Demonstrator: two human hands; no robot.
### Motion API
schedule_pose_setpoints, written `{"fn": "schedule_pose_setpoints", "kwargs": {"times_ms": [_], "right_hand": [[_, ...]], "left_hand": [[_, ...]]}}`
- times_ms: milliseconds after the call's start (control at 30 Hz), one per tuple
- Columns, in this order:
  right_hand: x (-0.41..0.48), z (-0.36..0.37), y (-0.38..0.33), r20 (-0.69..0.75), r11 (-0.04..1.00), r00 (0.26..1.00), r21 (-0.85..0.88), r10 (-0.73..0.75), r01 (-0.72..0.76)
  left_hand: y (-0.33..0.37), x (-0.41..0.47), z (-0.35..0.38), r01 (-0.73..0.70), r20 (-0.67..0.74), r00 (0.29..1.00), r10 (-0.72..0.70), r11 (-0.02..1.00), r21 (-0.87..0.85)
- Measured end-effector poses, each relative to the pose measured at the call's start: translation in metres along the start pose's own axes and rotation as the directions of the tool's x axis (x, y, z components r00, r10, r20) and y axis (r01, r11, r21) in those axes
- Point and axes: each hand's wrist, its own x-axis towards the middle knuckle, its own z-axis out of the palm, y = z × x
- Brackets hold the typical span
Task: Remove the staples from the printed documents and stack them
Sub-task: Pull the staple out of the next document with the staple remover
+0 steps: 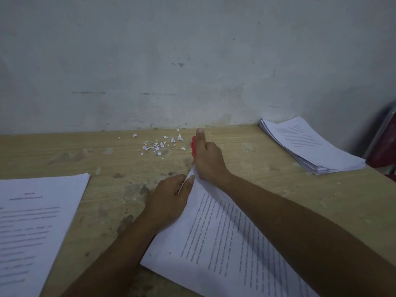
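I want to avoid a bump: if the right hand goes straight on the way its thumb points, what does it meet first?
The right hand, holding a red tool, points toward the wall. Only bare table lies ahead, so it probably meets the wall first. The paper scraps lie to its left, off that line.

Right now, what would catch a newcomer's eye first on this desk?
The right hand grips a red tool at the corner of a document mid-desk, where the left hand pinches the pages. Beyond them lie paper scraps near the wall; a stack sits far right.
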Motion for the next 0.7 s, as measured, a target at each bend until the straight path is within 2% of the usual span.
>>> {"fn": "schedule_pose_setpoints", "kwargs": {"times_ms": [167,400,467,533,600,700], "right_hand": [[-0.001,-0.001,0.003,-0.018,0.999,1.0,0.036,0.0,0.001],[0.011,-0.033,0.003,0.043,0.979,0.986,0.12,0.162,-0.166],[0.018,-0.044,0.008,0.04,0.989,0.988,0.008,0.15,-0.151],[0.026,-0.055,0.018,0.052,0.976,0.996,-0.212,0.071,-0.059],[0.033,-0.064,0.029,0.111,0.896,0.994,-0.441,0.006,0.044],[0.041,-0.075,0.046,0.171,0.763,0.985,-0.638,0.005,0.107]], "left_hand": [[0.002,-0.001,-0.002,-0.003,0.005,1.0,0.003,1.0,0.0],[0.004,-0.001,-0.004,0.047,0.055,0.997,-0.046,0.999,-0.018],[0.006,-0.003,-0.005,0.073,0.059,0.996,-0.072,0.997,-0.012],[0.008,-0.003,-0.005,0.094,0.061,0.994,-0.093,0.996,-0.01],[0.01,-0.004,-0.005,0.106,0.064,0.992,-0.106,0.994,-0.008],[0.012,-0.004,-0.006,0.111,0.073,0.991,-0.109,0.994,-0.019]]}}
